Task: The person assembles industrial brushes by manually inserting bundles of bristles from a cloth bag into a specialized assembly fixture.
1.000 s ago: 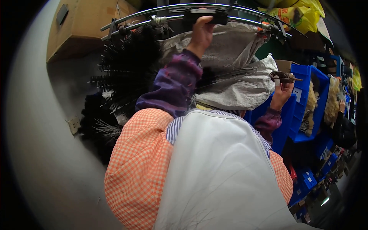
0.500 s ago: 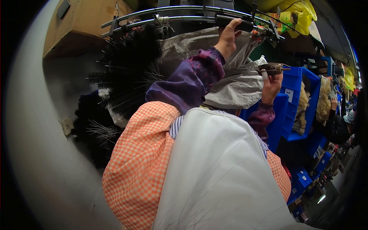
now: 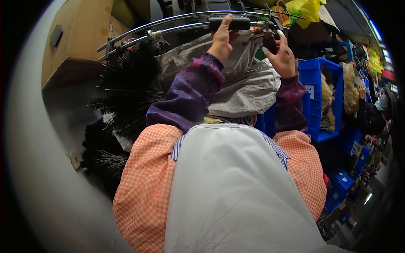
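My left hand [image 3: 222,39] is closed around the black cylindrical sleeve [image 3: 239,23] on the lower metal rail [image 3: 181,28]. At the right end of that rail my right hand [image 3: 282,55] has its thumb and forefinger on either side of a dark brown piece [image 3: 268,39], which touches or nearly touches the fitting there. Tape or a pale cover wraps those fingertips. The piece is small and partly hidden, so its kind cannot be made out. Under both hands lies a grey-white woven sack [image 3: 240,99] with thin wires across it. Black bristle brushes [image 3: 130,71] with wire stems fan out on the left.
A cardboard box [image 3: 76,40] stands at the far left by a pale wall. On the right, a blue crate [image 3: 310,114] holds cream-coloured brushes [image 3: 327,95]. A yellow plastic bag [image 3: 303,12] lies at the back right. Farther right, another person [image 3: 373,111] works among blue bins.
My right hand has moved left and away from me, bringing the brown piece from beside the blue crate to the rail's end. My left hand stays on the sleeve; the whole view has shifted.
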Demonstrator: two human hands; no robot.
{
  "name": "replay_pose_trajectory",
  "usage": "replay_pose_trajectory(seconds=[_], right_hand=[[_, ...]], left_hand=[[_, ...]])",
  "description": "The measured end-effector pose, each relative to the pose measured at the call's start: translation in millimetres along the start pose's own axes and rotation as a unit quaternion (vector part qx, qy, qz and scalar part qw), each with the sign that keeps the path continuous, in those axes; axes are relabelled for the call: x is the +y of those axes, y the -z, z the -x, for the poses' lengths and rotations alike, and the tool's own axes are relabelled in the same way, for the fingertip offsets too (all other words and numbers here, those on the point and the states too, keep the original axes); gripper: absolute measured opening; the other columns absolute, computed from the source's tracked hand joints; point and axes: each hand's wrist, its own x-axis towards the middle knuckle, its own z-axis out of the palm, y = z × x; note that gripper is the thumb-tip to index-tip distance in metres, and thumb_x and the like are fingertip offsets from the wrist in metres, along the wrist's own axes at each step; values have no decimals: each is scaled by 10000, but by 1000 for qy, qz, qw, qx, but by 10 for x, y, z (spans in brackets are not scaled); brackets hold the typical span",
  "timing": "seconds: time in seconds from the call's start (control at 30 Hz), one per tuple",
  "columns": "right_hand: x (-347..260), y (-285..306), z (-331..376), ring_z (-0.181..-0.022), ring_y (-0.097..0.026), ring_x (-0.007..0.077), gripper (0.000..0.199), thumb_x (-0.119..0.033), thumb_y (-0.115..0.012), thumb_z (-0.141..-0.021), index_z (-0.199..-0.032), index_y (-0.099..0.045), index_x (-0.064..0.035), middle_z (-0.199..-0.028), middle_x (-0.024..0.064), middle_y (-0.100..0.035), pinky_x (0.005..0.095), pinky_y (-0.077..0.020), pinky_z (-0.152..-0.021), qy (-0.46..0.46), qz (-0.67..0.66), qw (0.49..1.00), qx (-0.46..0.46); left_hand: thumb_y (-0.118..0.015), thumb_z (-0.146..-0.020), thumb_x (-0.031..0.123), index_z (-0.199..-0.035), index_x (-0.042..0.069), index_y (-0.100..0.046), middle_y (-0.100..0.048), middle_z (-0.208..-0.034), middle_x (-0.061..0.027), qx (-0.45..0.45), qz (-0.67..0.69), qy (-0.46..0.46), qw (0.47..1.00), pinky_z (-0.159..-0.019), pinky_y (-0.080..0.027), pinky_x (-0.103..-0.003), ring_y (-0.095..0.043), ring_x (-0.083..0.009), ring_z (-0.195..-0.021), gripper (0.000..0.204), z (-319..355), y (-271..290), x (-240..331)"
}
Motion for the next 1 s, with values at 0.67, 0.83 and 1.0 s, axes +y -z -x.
replay_pose_trajectory(seconds=[0.67, 0.83, 1.0], right_hand=[[-21, 13, -320, -840, -584, 249, 654, -201, -624, -687, -1266, -354, -64, -899, 85, -603, 379, -434, -675, 87, 349, 933, -29], [-19, 32, -382, -824, -577, 228, 659, -183, -627, -683, -1272, -354, -69, -892, 64, -590, 365, -428, -663, 113, 378, 919, -13], [-21, 24, -401, -816, -575, 218, 681, -176, -629, -677, -1289, -346, -75, -877, 57, -584, 361, -429, -666, 122, 392, 912, -3]], left_hand=[[-749, -681, 301, -1020, 118, -549, -552, -964, -53, -32, 27, -14, 999, -755, -526, -340, -566, -201, -856, 435, -39, 95, 36], [-747, -682, 297, -1033, 103, -540, -555, -962, -49, -36, 33, -12, 999, -756, -526, -337, -571, -205, -865, 451, -53, 90, 38], [-750, -678, 292, -1035, 94, -534, -555, -967, -52, -34, 37, -11, 999, -737, -534, -333, -575, -207, -862, 462, -45, 105, 43]])
